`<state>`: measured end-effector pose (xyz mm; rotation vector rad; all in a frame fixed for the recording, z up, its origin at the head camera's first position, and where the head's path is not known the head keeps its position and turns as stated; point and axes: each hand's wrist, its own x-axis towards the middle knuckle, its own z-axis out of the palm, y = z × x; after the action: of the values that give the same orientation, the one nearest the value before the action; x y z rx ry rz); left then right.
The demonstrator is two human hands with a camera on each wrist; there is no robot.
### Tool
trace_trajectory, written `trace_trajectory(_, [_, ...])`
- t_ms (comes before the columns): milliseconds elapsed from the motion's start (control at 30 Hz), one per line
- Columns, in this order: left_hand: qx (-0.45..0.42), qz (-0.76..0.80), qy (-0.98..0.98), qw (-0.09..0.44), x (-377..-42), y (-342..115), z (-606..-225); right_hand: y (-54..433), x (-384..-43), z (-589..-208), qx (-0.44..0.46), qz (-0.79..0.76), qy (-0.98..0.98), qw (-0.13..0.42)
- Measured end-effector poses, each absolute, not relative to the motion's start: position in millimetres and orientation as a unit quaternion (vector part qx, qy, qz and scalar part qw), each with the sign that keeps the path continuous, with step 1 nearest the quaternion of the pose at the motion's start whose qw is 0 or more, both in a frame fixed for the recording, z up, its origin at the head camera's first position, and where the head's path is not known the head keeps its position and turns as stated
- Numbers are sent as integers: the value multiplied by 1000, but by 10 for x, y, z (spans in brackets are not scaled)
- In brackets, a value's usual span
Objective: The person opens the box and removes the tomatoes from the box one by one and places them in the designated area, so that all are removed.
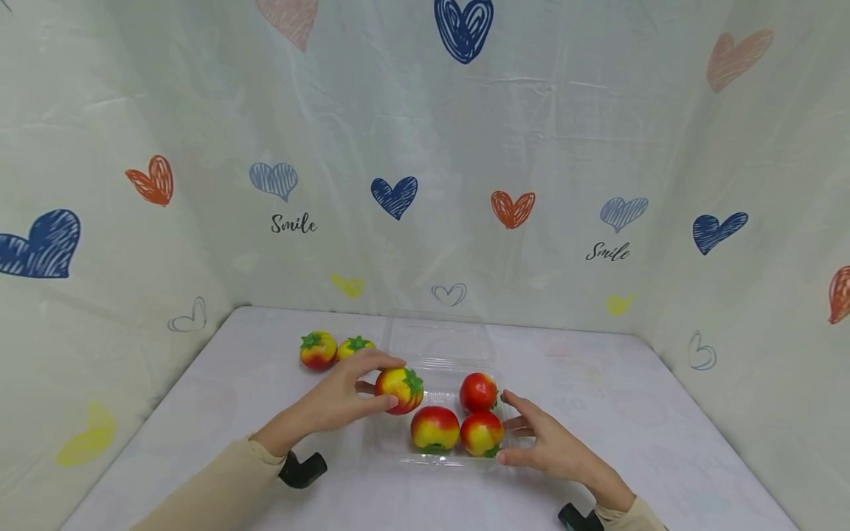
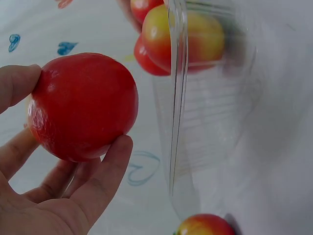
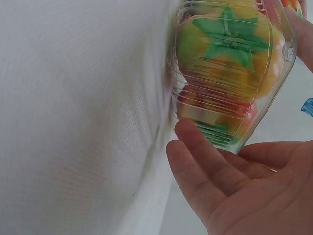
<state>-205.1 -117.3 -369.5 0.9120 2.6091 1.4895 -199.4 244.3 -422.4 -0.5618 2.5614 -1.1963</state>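
Observation:
My left hand [image 1: 341, 394] holds a red-and-yellow toy fruit [image 1: 399, 390] with a green star-shaped cap, thumb and fingertips on its sides. It is raised over the left part of a clear plastic clamshell box [image 1: 434, 460]. In the left wrist view its smooth red underside [image 2: 84, 107] shows. Three similar fruits sit in the box: one red fruit [image 1: 478, 392] behind, two red-and-yellow ones [image 1: 434, 429] in front. Beside the box's right end, my right hand [image 1: 554, 446] has its fingers spread and relaxed along the wall; the exact contact is hard to tell.
Two more toy fruits, the left one [image 1: 319, 350] and one partly behind my left hand [image 1: 356, 346], lie on the white-covered table [image 1: 219, 413]. The box's clear lid [image 1: 438, 339] is folded back. A curtain printed with hearts [image 1: 438, 133] surrounds the table.

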Motion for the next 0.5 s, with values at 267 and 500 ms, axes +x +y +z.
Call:
trace_trajectory(267, [257, 468, 844, -49, -2116, -1355, -3704, 2445, -1999, -4221, -187, -417, 879, 136])
trace_trajectory(500, [223, 466, 852, -81, -2161, -1534, -3734, 2451, -1998, -4223, -186, -416, 880, 137])
